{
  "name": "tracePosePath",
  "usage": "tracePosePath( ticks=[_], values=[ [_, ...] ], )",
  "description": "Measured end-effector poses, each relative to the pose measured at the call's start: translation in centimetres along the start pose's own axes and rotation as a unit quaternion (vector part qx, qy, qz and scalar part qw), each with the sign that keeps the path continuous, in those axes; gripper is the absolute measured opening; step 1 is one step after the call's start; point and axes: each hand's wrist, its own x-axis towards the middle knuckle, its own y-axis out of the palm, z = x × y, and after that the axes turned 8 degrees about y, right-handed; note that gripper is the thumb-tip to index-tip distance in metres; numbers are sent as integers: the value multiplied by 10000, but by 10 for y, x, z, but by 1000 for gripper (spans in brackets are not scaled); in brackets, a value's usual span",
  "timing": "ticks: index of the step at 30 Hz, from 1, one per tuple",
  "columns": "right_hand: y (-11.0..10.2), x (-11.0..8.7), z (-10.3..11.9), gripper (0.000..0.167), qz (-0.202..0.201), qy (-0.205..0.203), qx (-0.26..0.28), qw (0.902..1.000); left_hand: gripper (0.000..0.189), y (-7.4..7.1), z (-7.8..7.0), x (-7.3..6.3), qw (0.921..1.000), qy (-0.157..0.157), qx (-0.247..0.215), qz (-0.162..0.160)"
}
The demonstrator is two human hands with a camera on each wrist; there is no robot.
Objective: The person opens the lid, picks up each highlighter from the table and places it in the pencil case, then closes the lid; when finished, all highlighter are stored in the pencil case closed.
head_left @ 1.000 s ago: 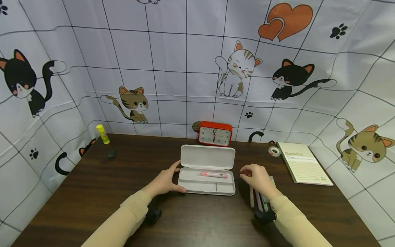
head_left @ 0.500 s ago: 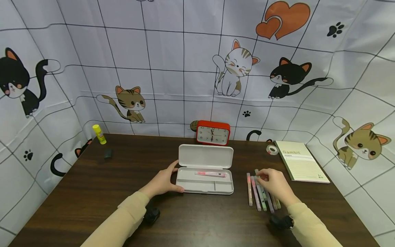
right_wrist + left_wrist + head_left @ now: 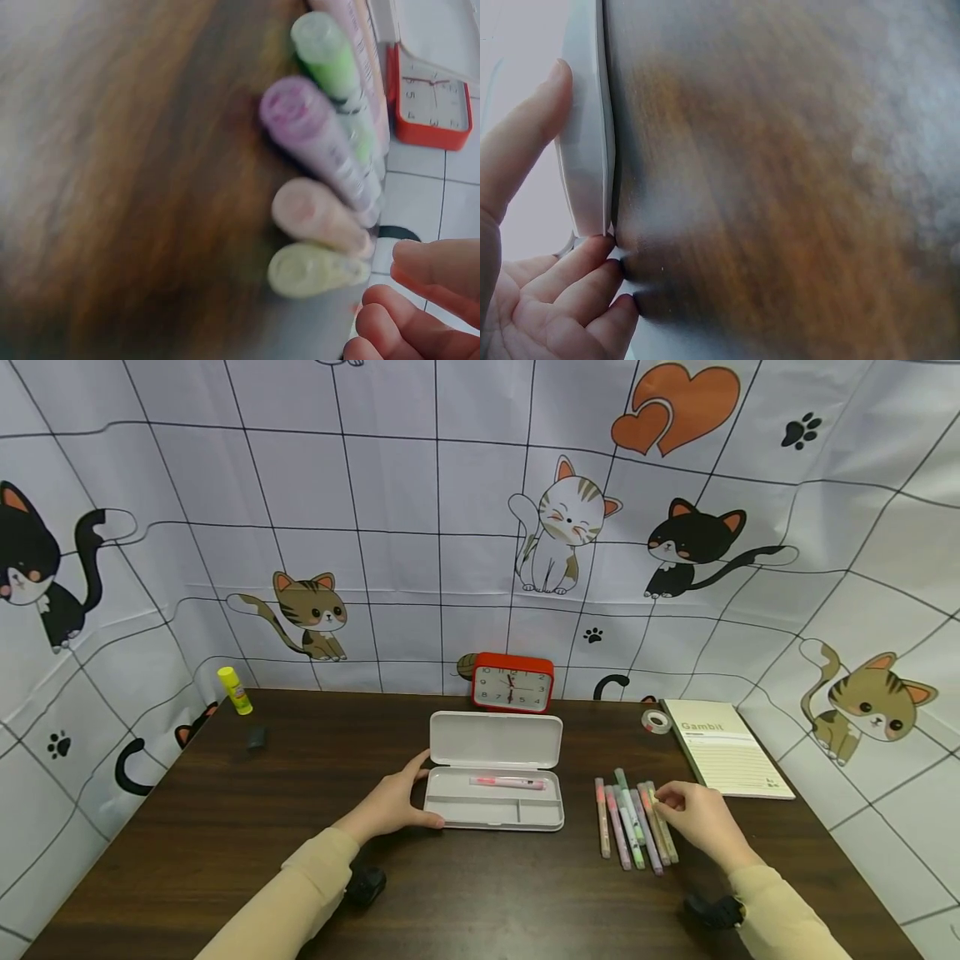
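Curled round the left end of the pencil case (image 3: pixel 465 811), the left hand (image 3: pixel 388 803) holds it between thumb and fingers; the right hand (image 3: pixel 701 818) keeps thumb and fingertips slightly apart near the yellow pen (image 3: pixel 311 270), nothing visible between them. Half a second ago it was over the middle of the loose pens (image 3: pixel 628 818); now it is at their right end, so its work seems centred there. One pink pen (image 3: pixel 510 782) lies in the case. The notebook (image 3: pixel 727 752) reads "Gambit"; the clock (image 3: pixel 513 683) shows numerals; pen lettering is illegible.
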Motion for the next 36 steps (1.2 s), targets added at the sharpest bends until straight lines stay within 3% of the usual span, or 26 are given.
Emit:
tracePosePath(
  ticks=[17,36],
  values=[
    [1,-2,-14,15,330,228,-204,9990,114,0,2,0,10000,6,26,18],
    [-6,-5,-11,12,404,870,-262,9950,114,0,1,0,10000,42,-7,-18]
  ],
)
